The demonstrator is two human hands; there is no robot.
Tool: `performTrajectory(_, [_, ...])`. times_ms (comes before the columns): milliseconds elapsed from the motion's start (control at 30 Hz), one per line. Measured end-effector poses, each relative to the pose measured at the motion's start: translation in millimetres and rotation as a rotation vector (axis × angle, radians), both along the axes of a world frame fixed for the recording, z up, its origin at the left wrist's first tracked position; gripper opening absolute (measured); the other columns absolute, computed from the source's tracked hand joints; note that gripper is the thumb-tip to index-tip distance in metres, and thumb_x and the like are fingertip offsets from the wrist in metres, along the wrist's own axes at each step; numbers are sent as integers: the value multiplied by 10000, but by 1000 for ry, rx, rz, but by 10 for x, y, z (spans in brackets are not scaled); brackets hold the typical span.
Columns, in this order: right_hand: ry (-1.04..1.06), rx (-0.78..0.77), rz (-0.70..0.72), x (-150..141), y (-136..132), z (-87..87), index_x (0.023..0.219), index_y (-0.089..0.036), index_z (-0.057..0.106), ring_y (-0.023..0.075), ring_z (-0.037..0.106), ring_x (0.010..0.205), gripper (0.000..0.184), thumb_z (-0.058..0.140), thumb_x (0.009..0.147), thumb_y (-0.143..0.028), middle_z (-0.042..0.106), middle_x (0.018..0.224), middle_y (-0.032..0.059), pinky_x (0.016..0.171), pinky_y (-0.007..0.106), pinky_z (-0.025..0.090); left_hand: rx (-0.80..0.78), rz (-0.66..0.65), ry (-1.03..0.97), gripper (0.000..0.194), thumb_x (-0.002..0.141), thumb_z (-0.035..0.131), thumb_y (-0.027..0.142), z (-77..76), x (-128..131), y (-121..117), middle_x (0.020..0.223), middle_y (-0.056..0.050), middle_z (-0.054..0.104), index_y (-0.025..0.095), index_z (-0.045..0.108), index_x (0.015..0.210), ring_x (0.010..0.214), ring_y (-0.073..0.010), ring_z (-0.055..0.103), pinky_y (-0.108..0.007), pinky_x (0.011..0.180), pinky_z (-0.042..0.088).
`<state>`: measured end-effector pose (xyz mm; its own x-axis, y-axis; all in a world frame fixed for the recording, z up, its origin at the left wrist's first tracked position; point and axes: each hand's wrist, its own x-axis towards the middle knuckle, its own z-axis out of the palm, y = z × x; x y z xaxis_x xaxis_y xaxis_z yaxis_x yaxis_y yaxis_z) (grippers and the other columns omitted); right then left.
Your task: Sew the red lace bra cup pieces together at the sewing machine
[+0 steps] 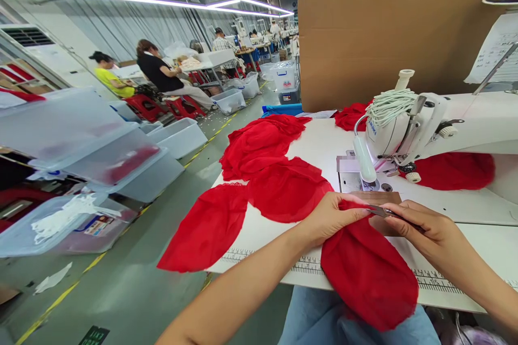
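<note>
Nearest: my left forearm, from 8 o'clock of my hands. Left hand pinches top of red fabric piece, drooping past table edge at 6 o'clock over my lap. Right hand grips metal snips, tips at fabric. Sewing machine crowds 12 to 2 o'clock; cardboard panel behind blocks view. More red pieces at 10 o'clock. Translucent bins, 9 to 10 o'clock: one carries white scraps, another red contents, blurred. Snips' handles mostly hidden by fingers; paper sheet, between 1 and 2 o'clock, cut off, writing unreadable.
</note>
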<state>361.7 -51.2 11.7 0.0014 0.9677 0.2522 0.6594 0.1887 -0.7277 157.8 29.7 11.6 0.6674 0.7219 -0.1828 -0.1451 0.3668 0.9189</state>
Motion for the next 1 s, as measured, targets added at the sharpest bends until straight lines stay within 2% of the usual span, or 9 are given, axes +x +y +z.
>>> performTrajectory(200, [6,-13,-47,21,0,-23,993,-287,822,240,691,782,528,555,897,-732,713,827,60,664,327,557,47,-6,11,473,632,921,509,-3,-11,-15,1015,-120,790,136,811,902,1062,-277,717,-341,978,523])
performTrajectory(467, [-13,-40,-23,-32,5,-29,1045,-293,798,247,680,799,519,547,904,-725,698,859,59,709,356,553,116,-62,4,480,710,872,529,-5,-9,-18,1141,-124,775,146,818,995,1182,-314,681,-376,1062,491])
performTrajectory(600, [18,-40,-3,-65,20,-36,1044,-282,792,242,669,783,484,560,915,-686,686,834,53,729,363,551,127,-81,-3,482,726,859,539,-10,-13,-18,1189,-111,762,161,818,1023,1210,-307,668,-365,1074,493])
performTrajectory(733, [65,-38,14,-55,20,-46,994,-273,799,234,665,774,443,580,921,-651,676,810,47,679,336,538,109,-120,-22,445,762,848,490,-31,-19,-9,1227,-100,749,175,809,1073,1224,-292,661,-357,1084,492])
performTrajectory(900, [67,-48,29,-98,42,-31,1030,-278,798,234,660,781,441,580,922,-645,680,807,47,652,325,533,180,-131,-23,399,818,797,448,-48,-6,-4,1267,-85,733,181,801,1114,1252,-284,644,-351,1109,470])
performTrajectory(1000, [72,-32,16,-142,64,3,997,-278,806,229,661,733,435,579,919,-642,680,778,43,635,330,540,199,-144,1,366,829,772,436,-52,-7,1,1187,-93,763,178,808,1086,1206,-293,666,-370,1085,484])
